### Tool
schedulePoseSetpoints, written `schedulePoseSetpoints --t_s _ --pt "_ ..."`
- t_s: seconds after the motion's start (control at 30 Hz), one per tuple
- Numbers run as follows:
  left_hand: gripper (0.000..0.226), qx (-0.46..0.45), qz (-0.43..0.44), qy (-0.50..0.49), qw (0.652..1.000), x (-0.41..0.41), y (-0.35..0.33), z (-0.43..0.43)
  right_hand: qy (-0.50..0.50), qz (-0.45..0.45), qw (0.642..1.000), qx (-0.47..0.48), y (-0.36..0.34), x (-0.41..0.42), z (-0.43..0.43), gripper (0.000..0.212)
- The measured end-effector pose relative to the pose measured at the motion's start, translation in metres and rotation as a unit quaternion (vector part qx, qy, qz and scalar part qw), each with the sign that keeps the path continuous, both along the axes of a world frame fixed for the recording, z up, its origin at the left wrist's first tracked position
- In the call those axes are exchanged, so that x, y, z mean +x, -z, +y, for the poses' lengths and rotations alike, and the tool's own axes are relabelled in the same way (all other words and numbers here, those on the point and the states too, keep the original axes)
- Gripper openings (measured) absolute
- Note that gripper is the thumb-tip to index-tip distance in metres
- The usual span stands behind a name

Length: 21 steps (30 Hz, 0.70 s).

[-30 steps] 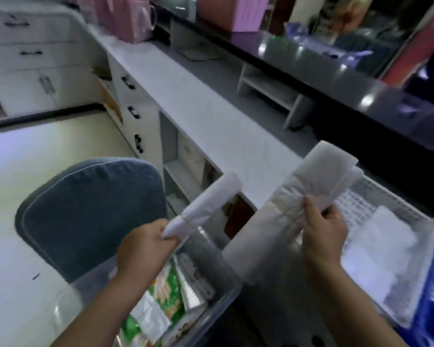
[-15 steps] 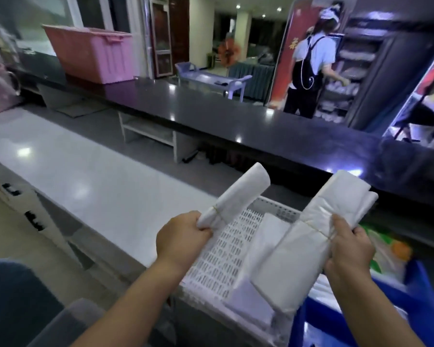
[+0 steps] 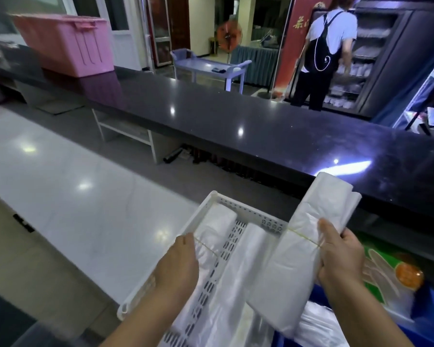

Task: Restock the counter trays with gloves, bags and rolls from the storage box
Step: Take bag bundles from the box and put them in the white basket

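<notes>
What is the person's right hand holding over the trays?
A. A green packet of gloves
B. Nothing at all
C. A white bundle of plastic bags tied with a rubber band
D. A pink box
C. The right hand grips a folded white bag bundle with a thin yellow rubber band across it, held above the white tray.

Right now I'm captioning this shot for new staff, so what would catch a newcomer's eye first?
Probably the two bare hands low in the middle: the right hand holds up a flat bundle of white plastic bags bound by a rubber band, while the left hand lowers a smaller bundle into the white perforated tray. Behind them runs the glossy black counter, with a pink storage bin at its far left end.
</notes>
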<state>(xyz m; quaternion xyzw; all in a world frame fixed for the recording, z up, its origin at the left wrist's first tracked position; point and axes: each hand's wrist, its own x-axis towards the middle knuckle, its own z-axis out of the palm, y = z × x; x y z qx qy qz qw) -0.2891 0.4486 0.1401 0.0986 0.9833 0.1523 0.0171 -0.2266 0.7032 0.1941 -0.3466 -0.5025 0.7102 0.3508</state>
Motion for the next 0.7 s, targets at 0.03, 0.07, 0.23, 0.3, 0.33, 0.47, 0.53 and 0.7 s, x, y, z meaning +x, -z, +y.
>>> schedulePoseSetpoints --t_s 0.03,0.07,0.23,0.3,0.33,0.47,0.53,0.7 --pt "0.052 -0.026 0.02 0.036 0.999 0.0 0.003 0.002 -0.002 -0.001 1.0 -0.002 0.001 -0.004 -0.002 0.007" --pt "0.058 -0.037 0.021 0.082 0.996 -0.002 0.006 0.004 -0.006 -0.001 1.0 -0.003 0.002 -0.008 -0.004 0.006" --pt "0.069 -0.093 -0.031 0.253 0.962 -0.012 0.021 0.0 -0.032 -0.016 0.999 0.025 0.001 -0.016 -0.021 0.005" --pt "0.067 -0.115 -0.036 0.258 0.959 -0.015 0.027 -0.006 -0.036 -0.024 0.998 0.043 -0.002 -0.016 -0.028 0.005" --pt "0.066 -0.121 -0.04 0.252 0.959 -0.016 0.028 -0.007 -0.041 -0.027 0.998 0.049 -0.004 -0.016 -0.031 0.005" --pt "0.061 -0.109 -0.067 0.257 0.958 -0.02 0.019 -0.013 -0.039 -0.036 0.998 0.035 -0.009 -0.022 -0.051 0.006" --pt "0.05 -0.01 -0.062 0.274 0.96 -0.023 0.005 -0.014 -0.038 -0.03 0.999 0.01 -0.009 -0.024 -0.065 0.006" --pt "0.032 0.444 -0.276 0.176 0.834 -0.017 -0.049 -0.003 -0.07 -0.028 0.997 -0.024 -0.011 -0.031 -0.099 0.008"
